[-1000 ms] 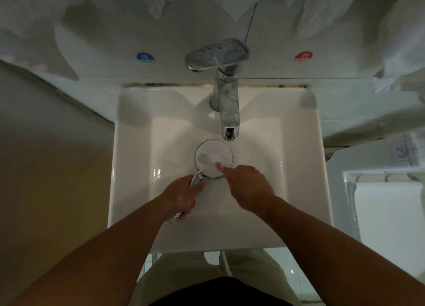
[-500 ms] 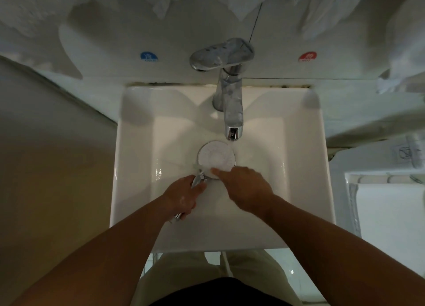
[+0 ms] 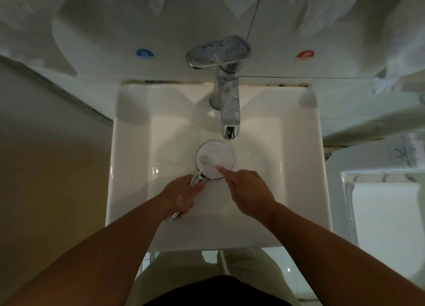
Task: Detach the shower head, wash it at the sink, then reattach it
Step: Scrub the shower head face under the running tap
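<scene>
Below the tap spout, low in the sink, the shower head is held face up, its round white face just nearer the person than the spout. The left hand, nearer the person and left of the tap, is wrapped round the chrome handle. The handle's end pokes out beneath the fist, and no hose shows on it. The right hand, nearer and a little right of the tap, grasps nothing. Its index finger is stretched out with the tip on the near edge of the face, and its other fingers are hidden behind the back of the hand. A thin run of water seems to fall from the spout onto the far rim of the head, though the dim light makes the stream hard to confirm.

Judging by this, step 1 of 3 is done: the head is off its mount and at the sink. Step 2, the washing, looks under way, with 1 finger on the nozzle face. How clean the face is cannot be told. What is left is to finish rinsing, shut off the tap and carry the head back to reattach it. The shower fitting is out of view.
</scene>
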Demonstrator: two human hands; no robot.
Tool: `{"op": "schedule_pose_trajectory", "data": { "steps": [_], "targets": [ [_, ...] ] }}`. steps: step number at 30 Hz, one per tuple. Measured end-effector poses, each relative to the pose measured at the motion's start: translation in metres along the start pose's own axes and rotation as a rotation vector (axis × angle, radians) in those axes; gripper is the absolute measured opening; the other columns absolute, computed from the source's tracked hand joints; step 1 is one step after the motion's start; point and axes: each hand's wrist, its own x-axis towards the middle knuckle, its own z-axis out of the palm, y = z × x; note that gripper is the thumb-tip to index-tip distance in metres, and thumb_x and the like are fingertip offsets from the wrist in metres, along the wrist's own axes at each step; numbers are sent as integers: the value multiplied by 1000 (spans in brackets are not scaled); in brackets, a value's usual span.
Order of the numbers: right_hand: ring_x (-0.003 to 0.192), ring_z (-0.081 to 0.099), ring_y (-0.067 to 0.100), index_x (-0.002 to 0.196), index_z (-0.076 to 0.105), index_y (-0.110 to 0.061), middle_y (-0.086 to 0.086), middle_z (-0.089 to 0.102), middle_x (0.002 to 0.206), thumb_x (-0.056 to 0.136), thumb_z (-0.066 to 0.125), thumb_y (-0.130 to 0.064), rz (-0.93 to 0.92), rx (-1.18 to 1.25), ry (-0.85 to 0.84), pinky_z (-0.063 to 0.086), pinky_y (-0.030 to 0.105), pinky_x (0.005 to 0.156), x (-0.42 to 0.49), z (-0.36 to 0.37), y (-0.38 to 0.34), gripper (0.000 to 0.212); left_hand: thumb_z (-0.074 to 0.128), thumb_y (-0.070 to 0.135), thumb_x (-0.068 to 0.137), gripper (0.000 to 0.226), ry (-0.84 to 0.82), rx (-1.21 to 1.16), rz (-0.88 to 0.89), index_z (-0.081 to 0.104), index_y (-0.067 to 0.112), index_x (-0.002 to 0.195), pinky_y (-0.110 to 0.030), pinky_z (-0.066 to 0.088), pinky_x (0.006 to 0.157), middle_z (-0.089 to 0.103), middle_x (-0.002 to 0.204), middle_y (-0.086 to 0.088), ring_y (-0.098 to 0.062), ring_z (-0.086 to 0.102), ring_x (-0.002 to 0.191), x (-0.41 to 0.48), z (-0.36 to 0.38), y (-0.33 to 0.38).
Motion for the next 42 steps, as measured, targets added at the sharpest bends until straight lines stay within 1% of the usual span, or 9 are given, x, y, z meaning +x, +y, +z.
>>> {"op": "schedule_pose_trajectory", "data": {
  "steps": [2,10,13,18,30,33,37,40,42],
  "targets": [
    [77,67,29,147,46,-39,11,71,91,105,39,-33,13,41,99,57,43,74,8,1,11,44,55,35,102,28,-2,0,3,57,8,108,-21,35,32,53,57,-10,-18,43,33,-1,0,0],
    [90,68,32,147,47,-41,14,72,105,106,36,-35,-7,27,65,55,38,79,16,-4,11,43,54,35,102,30,0,27,14,57,6,109,-19,34,31,54,57,-8,-12,45,29,-6,0,4],
    [93,67,30,150,42,-41,15,72,109,107,33,-36,-106,-17,-93,52,38,81,6,2,5,44,55,34,102,28,-4,7,9,56,7,109,-19,34,30,53,58,-7,-9,45,28,-6,0,1],
    [68,59,17,152,38,-39,1,56,75,109,33,-32,-60,-22,-80,53,36,68,-13,1,11,44,55,38,101,31,1,75,24,57,8,106,-21,37,34,56,58,-5,-10,47,30,-9,3,-5],
    [56,50,6,151,42,-39,-7,53,65,108,35,-30,-11,23,-35,47,30,62,-25,-4,39,44,52,43,102,28,-60,-139,-81,57,15,106,-23,37,37,53,64,-11,-15,43,38,-13,11,-7],
    [63,52,10,152,38,-39,-2,56,74,109,31,-33,-83,-11,-114,44,29,66,-40,3,29,44,52,44,102,29,-74,-179,-87,58,16,109,-22,36,37,53,64,-10,-14,43,39,-14,12,-7],
    [60,48,8,150,41,-42,-5,51,71,108,34,-33,46,6,11,42,28,63,-38,-6,49,43,50,41,103,30,-76,-182,-78,57,13,110,-22,36,37,51,64,-11,-15,42,39,-16,13,-7],
    [74,54,13,154,29,-45,-5,51,83,110,28,-35,-50,-48,-157,46,30,71,-53,1,34,45,51,41,103,28,-80,-172,-71,57,14,112,-23,37,36,52,63,-10,-14,43,39,-16,12,-6],
    [85,61,19,152,34,-46,0,60,95,109,31,-34,-11,-62,-113,51,33,79,-49,-1,47,45,51,40,103,29,-84,-183,-76,57,13,111,-22,37,36,52,63,-10,-14,43,38,-17,12,-6]
  ]
}}
